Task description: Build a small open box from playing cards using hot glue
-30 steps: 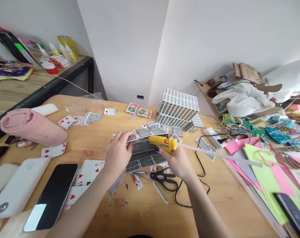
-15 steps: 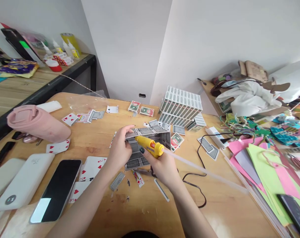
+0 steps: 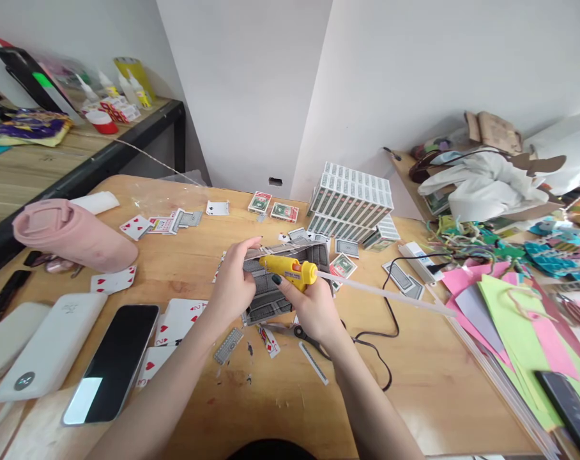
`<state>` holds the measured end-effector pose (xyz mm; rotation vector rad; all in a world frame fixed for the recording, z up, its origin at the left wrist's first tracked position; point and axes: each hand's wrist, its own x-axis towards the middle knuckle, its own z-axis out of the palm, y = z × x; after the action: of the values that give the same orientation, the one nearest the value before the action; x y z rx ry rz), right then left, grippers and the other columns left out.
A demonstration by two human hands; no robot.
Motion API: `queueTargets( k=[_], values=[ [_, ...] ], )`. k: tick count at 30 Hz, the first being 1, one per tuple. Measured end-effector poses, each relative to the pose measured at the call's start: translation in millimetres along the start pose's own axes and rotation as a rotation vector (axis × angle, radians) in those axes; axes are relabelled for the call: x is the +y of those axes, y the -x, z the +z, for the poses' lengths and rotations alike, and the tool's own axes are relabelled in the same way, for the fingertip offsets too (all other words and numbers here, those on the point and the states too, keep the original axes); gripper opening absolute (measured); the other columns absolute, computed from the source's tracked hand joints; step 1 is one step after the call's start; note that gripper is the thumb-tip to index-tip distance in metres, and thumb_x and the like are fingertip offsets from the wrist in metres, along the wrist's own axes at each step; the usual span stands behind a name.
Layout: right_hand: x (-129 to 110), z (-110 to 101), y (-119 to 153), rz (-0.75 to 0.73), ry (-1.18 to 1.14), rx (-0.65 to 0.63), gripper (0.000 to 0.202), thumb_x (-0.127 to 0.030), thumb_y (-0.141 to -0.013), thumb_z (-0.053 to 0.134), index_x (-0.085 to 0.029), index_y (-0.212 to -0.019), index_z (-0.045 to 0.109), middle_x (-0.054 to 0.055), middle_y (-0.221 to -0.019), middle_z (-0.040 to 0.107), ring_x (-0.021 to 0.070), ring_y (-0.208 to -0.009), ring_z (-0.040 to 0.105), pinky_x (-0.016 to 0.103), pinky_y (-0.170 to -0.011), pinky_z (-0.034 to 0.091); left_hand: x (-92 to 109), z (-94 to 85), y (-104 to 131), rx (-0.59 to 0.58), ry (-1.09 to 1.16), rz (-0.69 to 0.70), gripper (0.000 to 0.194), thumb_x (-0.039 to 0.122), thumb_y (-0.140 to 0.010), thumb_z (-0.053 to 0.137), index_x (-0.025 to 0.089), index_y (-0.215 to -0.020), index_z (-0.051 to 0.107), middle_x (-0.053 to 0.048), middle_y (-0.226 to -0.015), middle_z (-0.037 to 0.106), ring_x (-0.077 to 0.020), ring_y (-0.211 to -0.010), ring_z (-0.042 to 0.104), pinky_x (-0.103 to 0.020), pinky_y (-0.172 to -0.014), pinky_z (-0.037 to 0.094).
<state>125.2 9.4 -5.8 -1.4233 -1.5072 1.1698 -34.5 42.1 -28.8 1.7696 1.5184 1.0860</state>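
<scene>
Right hand (image 3: 316,310) clamped round glue gun (image 3: 281,264) at card box (image 3: 269,310); left hand (image 3: 233,280) grips box's edge, presumably to steady it.

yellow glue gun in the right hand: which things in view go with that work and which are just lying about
Likely part of the work:
yellow glue gun, in the right hand
grey card structure, held by the left hand
scissors, probably, lying near it

Apparently just lying about:
dark-screened phone at left
white power bank
pink cylindrical item
</scene>
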Motion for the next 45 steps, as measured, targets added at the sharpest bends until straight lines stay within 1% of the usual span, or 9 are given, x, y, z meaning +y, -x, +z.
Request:
queueTargets(
  k=[8, 11, 16, 22, 25, 30, 35, 39, 45],
  values=[
    [6.1, -7.1, -0.5, 0.340, -0.321, -0.128, 0.049, -0.068, -0.076, 0.051, -0.020, -0.086, 0.055, -0.003, -0.057, 0.053, 0.0130, -0.043, 0.052, 0.027, -0.043, 0.042, -2.2, 1.8, -1.0, 0.003, -0.024, 0.025, 0.072, -0.009, -0.061, 0.034, 0.020, -0.125, 0.047, -0.006, -0.119, 0.057, -0.0188, -0.117, 0.052, -0.041, -0.105, 0.040],
    [8.3, -18.9, 4.5, 0.377, -0.368, -0.210, 0.047, -0.066, -0.075, 0.056, -0.021, -0.086, 0.052, -0.006, -0.051, 0.051, 0.0132, -0.044, 0.054, 0.025, -0.046, 0.042, -0.8, 2.7, -1.5, 0.003, -0.021, 0.025, 0.072, -0.009, -0.061, 0.034, 0.020, -0.125, 0.047, -0.006, -0.119, 0.057, -0.0183, -0.117, 0.052, -0.040, -0.106, 0.039],
    [16.7, -31.0, 12.8, 0.379, -0.382, -0.273, 0.045, -0.040, -0.057, 0.081, -0.019, -0.082, 0.050, -0.004, -0.067, 0.061, 0.0115, -0.058, 0.057, 0.024, -0.056, 0.047, 0.6, 3.5, -1.1, 0.011, -0.017, 0.037, 0.072, -0.009, -0.060, 0.033, 0.020, -0.125, 0.048, -0.006, -0.119, 0.058, -0.0182, -0.116, 0.052, -0.039, -0.106, 0.039],
    [20.8, -31.2, 14.4, 0.277, -0.466, -0.390, 0.044, -0.040, -0.071, 0.071, -0.015, -0.102, 0.053, -0.002, -0.065, 0.063, 0.0127, -0.058, 0.060, 0.025, -0.058, 0.047, -2.9, 4.1, 0.0, 0.014, 0.016, 0.036, 0.073, -0.009, -0.061, 0.034, 0.019, -0.127, 0.046, -0.007, -0.119, 0.058, -0.0193, -0.116, 0.053, -0.043, -0.106, 0.039],
    [19.9, -28.8, 13.5, 0.232, -0.417, -0.354, 0.042, -0.043, -0.076, 0.067, -0.015, -0.105, 0.055, -0.002, -0.062, 0.062, 0.0137, -0.057, 0.059, 0.026, -0.058, 0.047, -3.9, 4.4, 0.2, 0.018, 0.024, 0.025, 0.073, -0.009, -0.061, 0.034, 0.019, -0.127, 0.046, -0.008, -0.120, 0.058, -0.0200, -0.117, 0.053, -0.043, -0.106, 0.038],
    [18.3, -22.8, 11.2, 0.206, -0.231, -0.133, 0.036, -0.052, -0.078, 0.060, -0.019, -0.093, 0.059, -0.003, -0.052, 0.054, 0.0148, -0.045, 0.051, 0.028, -0.048, 0.044, -4.1, 7.3, 3.3, 0.046, 0.056, 0.020, 0.074, -0.009, -0.062, 0.036, 0.020, -0.130, 0.045, -0.007, -0.122, 0.059, -0.0195, -0.119, 0.053, -0.041, -0.106, 0.038],
    [22.0, -19.1, 11.8, 0.111, 0.046, 0.062, 0.036, -0.051, -0.078, 0.059, -0.017, -0.089, 0.064, 0.001, -0.053, 0.058, 0.0192, -0.054, 0.057, 0.028, -0.050, 0.043, -6.7, 17.3, 15.5, 0.186, 0.088, -0.103, 0.071, -0.004, -0.068, 0.046, 0.020, -0.134, 0.040, -0.010, -0.136, 0.051, -0.0224, -0.128, 0.046, -0.042, -0.110, 0.035],
    [22.8, -16.8, 14.2, 0.119, 0.078, 0.041, 0.034, -0.050, -0.080, 0.056, -0.017, -0.079, 0.064, 0.000, -0.049, 0.057, 0.0192, -0.054, 0.058, 0.027, -0.050, 0.044, -5.0, 24.1, 28.9, 0.159, 0.027, -0.220, 0.068, -0.003, -0.070, 0.044, 0.018, -0.134, 0.042, -0.010, -0.141, 0.047, -0.0240, -0.133, 0.039, -0.044, -0.113, 0.030],
    [17.1, -12.1, 14.3, 0.186, -0.042, -0.042, 0.038, -0.053, -0.082, 0.052, -0.020, -0.064, 0.051, -0.001, -0.048, 0.055, 0.0160, -0.042, 0.056, 0.027, -0.046, 0.045, -1.0, 24.9, 29.9, 0.162, 0.028, -0.144, 0.063, -0.006, -0.070, 0.037, 0.019, -0.128, 0.047, -0.008, -0.138, 0.049, -0.0202, -0.132, 0.041, -0.041, -0.113, 0.031]
  ],
)
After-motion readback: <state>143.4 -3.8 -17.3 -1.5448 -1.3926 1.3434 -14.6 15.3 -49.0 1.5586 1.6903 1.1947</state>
